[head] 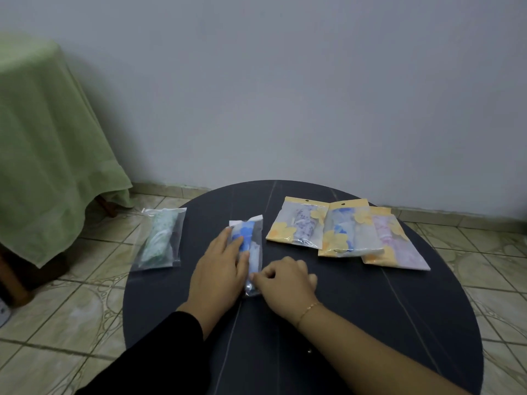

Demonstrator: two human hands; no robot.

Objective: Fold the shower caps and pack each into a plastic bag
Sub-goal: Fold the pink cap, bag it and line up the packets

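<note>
A clear plastic bag [254, 246] with a folded blue-flowered shower cap inside lies in the middle of the round dark table [356, 309]. My left hand [219, 269] rests flat on the bag's left side, fingers spread over it. My right hand [285, 280] pinches the bag's near end with curled fingers. At the table's left edge lies another clear bag [161, 240] holding a green-patterned cap. Three yellow-flowered packets lie at the back right: one with a purple cap [298, 223], one with a blue cap [346, 229], one with a pink cap [396, 246].
A piece of furniture draped in green cloth [42, 143] stands to the left on the tiled floor [71, 309]. A grey wall [285, 81] runs close behind the table. The left bag overhangs the table's rim.
</note>
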